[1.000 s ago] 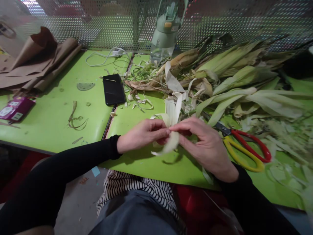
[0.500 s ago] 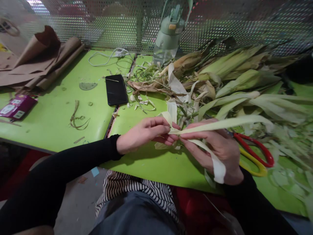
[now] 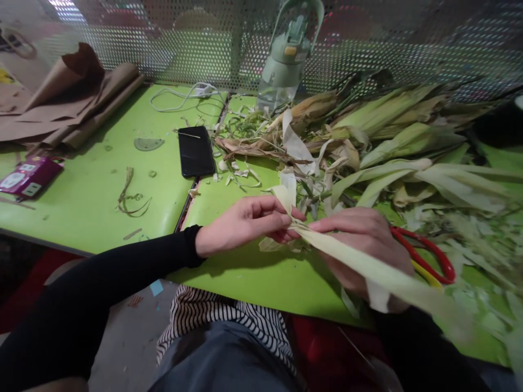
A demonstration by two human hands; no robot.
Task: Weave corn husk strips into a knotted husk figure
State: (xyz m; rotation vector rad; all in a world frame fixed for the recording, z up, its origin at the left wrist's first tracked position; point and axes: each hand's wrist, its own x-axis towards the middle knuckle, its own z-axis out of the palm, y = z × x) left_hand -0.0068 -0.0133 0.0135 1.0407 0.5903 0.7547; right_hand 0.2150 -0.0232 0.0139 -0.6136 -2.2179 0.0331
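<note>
My left hand (image 3: 249,223) pinches a small bundle of pale corn husk strips (image 3: 286,198) just above the green table (image 3: 90,190). My right hand (image 3: 363,239) meets it fingertip to fingertip and is closed on a long pale green husk leaf (image 3: 379,272). That leaf runs from the pinch down to the lower right, across my right wrist, and its far end is blurred. Both sleeves are black.
Red and yellow scissors (image 3: 429,258) lie right behind my right hand. A heap of corn husks (image 3: 400,141) fills the back right. A black phone (image 3: 196,151), a green water bottle (image 3: 286,60), a white cable (image 3: 183,95), brown paper (image 3: 61,103) and a purple packet (image 3: 26,177) lie further left.
The long husk leaf, first short and curled at my fingers, stretched out to the right, then swung down across my right hand. My left hand kept its pinch in place.
</note>
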